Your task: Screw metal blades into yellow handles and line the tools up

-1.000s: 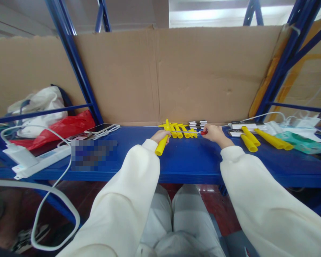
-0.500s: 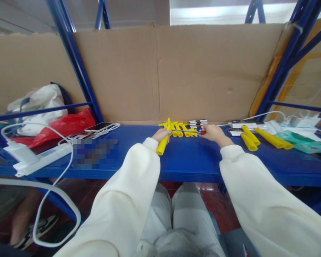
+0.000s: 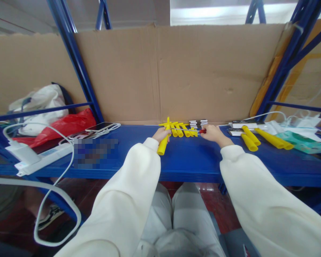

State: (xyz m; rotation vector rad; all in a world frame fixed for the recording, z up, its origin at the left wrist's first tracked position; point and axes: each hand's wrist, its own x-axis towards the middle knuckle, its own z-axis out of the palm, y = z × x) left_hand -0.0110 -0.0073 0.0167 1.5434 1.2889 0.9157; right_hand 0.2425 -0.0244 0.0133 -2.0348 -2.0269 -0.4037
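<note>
My left hand point(image 3: 162, 135) is closed around a yellow tapered plastic tube point(image 3: 162, 147), whose wide open end points toward me and whose narrow end has a crosspiece. My right hand point(image 3: 213, 133) grips the red handle of a screwdriver point(image 3: 202, 131). Its thin metal shaft runs left, level, to the top of the tube; whether the tip touches it I cannot make out. Behind the shaft, several similar yellow tubes point(image 3: 186, 132) lie in a row on the blue bench point(image 3: 192, 157).
Black-and-white sticks point(image 3: 198, 123) lie against the cardboard wall point(image 3: 219, 71). Further yellow tubes point(image 3: 249, 142) and a green packet point(image 3: 301, 142) are at right. A power strip point(image 3: 49, 157), phone point(image 3: 98, 127) and red bag point(image 3: 69, 128) sit left. Another person's foot point(image 3: 52, 216) shows below.
Both hands hold nearly the same position, with the tube and screwdriver shifted only slightly. At lower left, the other person's foot has moved to the right.
</note>
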